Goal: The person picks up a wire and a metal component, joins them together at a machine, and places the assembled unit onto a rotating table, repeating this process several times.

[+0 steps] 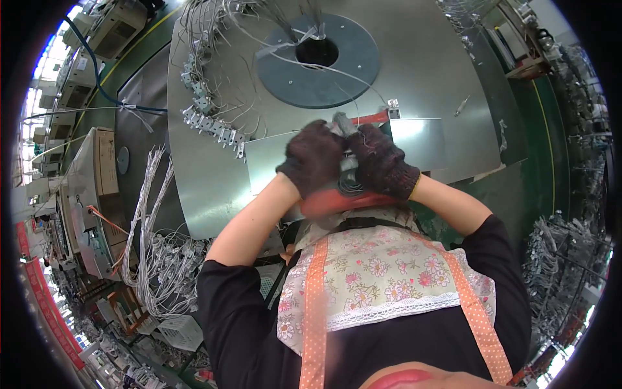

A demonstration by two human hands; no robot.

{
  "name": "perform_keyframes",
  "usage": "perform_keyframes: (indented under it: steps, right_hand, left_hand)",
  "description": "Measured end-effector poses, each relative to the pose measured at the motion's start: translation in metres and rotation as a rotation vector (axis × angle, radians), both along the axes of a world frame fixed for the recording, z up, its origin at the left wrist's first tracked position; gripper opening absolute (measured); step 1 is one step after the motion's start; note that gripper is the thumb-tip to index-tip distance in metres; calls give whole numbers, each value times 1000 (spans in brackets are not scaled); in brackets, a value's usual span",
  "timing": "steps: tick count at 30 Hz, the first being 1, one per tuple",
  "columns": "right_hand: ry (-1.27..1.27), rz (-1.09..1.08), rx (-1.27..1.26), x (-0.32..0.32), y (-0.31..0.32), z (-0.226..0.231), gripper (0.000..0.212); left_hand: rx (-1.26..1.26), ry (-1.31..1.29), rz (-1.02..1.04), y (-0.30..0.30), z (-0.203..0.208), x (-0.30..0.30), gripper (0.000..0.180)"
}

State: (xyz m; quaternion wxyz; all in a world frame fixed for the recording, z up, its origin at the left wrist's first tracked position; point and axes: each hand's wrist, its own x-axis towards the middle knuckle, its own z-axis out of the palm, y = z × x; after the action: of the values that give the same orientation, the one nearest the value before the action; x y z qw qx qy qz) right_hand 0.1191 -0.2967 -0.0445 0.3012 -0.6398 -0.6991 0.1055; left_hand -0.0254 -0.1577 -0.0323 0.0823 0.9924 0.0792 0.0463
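Meeting at a pale grey, cord-like bundle point(343, 123), the two hands in dark maroon knit gloves are curled closed on it above the near part of the desk point(440, 71), just in front of the wearer's body. The left hand point(315, 157) is blurred and grips from the left side; the right hand point(383, 162) grips from the right, and what lies inside either palm is hidden. Beside the bundle, a flat red strip point(372, 118) reaches toward a small silver metal block point(394, 109). Below, between the wrists, sit a dark grey coil point(350, 185) and a blurred red object point(330, 203) whose kind I cannot tell. A shiny flat metal plate point(418, 139) lies under the hands. Farther out, a round dark grey disc point(353, 87) with a central hole rests on the desk, crossed by a thin white cord, while a curved row of small silver connectors point(214, 126) with thin wires lies to the left. Beyond the desk's left edge hang long silvery wires point(139, 233), near a white plastic basket point(181, 334).
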Motion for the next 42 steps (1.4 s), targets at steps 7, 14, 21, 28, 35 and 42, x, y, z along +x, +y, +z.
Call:
perform_keyframes:
  steps: [7,14,21,28,35,42]
  right_hand:
    - [144,177,-55,32,-9,35,81]
    - [419,30,-102,120,-4,73,49]
    - [954,323,-750,260,34,-63,67]
    - [1200,402,-673,260,33,-49,44]
    - [1881,97,-146,247,7,-48,74]
    - [2358,944,-551,245,-14,-18,62]
  left_hand:
    - [20,84,146,-27,-13,13,28]
    - [256,-288,134,-30,-17,-8,17]
    - [388,-129,238,-41,-28,15,19]
    - [213,-150,298,-38,-35,17,20]
    - [295,-38,221,-30,-39,18,33]
    - [224,-49,243,-31,-39,14,33]
